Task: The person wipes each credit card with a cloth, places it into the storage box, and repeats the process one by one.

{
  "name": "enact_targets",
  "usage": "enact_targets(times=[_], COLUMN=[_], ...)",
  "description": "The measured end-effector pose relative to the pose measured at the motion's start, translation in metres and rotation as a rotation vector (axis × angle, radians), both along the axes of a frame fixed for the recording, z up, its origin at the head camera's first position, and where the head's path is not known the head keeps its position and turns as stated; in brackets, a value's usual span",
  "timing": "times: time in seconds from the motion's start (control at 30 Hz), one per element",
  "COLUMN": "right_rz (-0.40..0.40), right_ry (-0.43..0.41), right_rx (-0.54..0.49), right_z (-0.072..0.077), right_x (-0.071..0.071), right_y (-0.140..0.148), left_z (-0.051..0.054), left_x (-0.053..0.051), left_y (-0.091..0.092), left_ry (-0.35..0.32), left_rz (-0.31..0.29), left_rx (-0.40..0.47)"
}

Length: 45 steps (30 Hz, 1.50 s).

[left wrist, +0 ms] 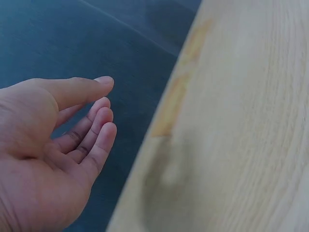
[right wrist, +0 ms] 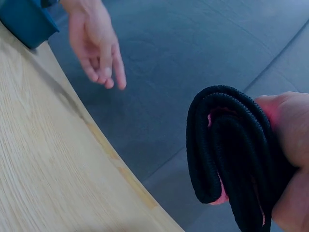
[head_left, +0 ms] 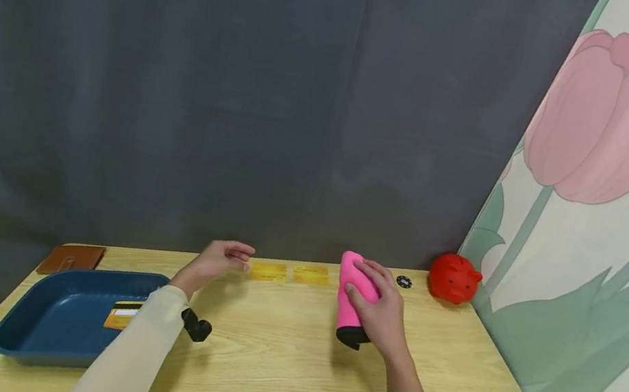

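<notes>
My right hand (head_left: 383, 308) grips a folded pink cloth with a black ribbed edge (head_left: 353, 293), holding it above the table's right half. Seen from the right wrist, the cloth's black end (right wrist: 227, 150) shows several folded layers with slivers of pink between them. My left hand (head_left: 218, 263) hangs over the far part of the table, holding nothing. Its fingers are loosely bent, with the thumb apart from them in the left wrist view. Nearest to that hand, two yellow rectangles (head_left: 268, 271) lie along the table's back edge.
At the left stands a blue tray (head_left: 44, 296) with a bank card (head_left: 123, 314) in it. Behind it lies a brown leather wallet (head_left: 71, 258). A black poker chip (head_left: 403, 282) and a red piggy bank (head_left: 454, 279) are at the back right. A dark curtain (head_left: 244, 94) hangs behind the table.
</notes>
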State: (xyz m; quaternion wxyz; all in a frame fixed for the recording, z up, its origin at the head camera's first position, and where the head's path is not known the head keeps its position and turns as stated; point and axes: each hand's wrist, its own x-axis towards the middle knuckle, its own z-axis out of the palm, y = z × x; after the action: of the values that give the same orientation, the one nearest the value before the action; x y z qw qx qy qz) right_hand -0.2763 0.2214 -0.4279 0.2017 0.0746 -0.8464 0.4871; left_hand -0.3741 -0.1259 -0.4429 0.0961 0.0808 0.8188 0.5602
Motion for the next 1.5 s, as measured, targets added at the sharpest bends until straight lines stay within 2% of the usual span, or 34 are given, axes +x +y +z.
enact_targets(times=[0.13,0.23,0.4,0.53,0.63,0.8,1.07,1.23,1.37,1.5], right_rz=[-0.001,0.002,0.007,0.002,0.0,-0.001,-0.006,-0.005,-0.008,-0.008], right_ry=[-0.008,-0.014,-0.019,-0.026,-0.038,-0.057,-0.058,-0.054,-0.046,-0.047], right_rx=[-0.012,-0.026,-0.041,-0.048,-0.052,-0.043,-0.041,-0.036,-0.039,-0.035], right_z=[0.003,0.003,0.001,-0.001,-0.001,-0.001,-0.003,-0.002,-0.001,-0.002], right_x=[0.0,-0.001,-0.001,-0.001,0.0,0.0,0.001,0.001,0.001,0.001], right_y=[0.002,0.003,0.004,0.004,0.003,0.003,0.006,0.006,0.006,0.006], left_z=[-0.015,-0.024,-0.031,-0.037,-0.042,-0.043,-0.044,-0.042,-0.042,-0.048], left_x=[-0.013,-0.019,-0.022,-0.027,-0.031,-0.032,-0.032,-0.029,-0.027,-0.025], left_y=[0.007,0.011,0.017,0.02,0.019,0.019,0.024,0.025,0.029,0.033], left_ry=[-0.004,-0.02,-0.074,-0.074,-0.071,-0.09,-0.08,-0.085,-0.08,-0.033], left_rz=[0.004,0.014,0.066,0.076,0.076,0.072,0.03,0.028,0.048,0.089], left_rx=[-0.036,-0.072,-0.096,-0.084,-0.122,-0.201,-0.231,-0.242,-0.22,-0.204])
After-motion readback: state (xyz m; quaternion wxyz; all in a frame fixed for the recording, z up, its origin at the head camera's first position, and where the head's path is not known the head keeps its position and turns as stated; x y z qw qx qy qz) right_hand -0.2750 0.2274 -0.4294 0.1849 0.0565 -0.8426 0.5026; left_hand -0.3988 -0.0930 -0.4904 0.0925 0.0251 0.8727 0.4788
